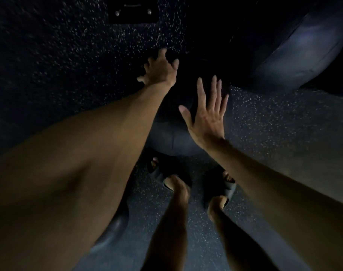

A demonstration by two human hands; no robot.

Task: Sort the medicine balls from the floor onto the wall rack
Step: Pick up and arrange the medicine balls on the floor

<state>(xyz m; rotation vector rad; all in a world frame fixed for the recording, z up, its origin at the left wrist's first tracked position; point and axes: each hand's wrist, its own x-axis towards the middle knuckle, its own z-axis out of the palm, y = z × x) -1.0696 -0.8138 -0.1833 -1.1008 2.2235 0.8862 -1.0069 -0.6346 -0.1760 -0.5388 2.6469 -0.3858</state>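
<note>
A dark medicine ball sits on the speckled floor just in front of my sandalled feet. My left hand reaches over its far left side, fingers spread and bent down against the ball's dark top. My right hand lies flat on the near right side of the ball with straight fingers. A second, larger dark ball rests at the upper right. The light is very dim and the top of the near ball blends into shadow.
A dark metal plate with two bolts is fixed to the floor at the top. A rounded dark object shows under my left forearm. Speckled rubber floor spreads to the right.
</note>
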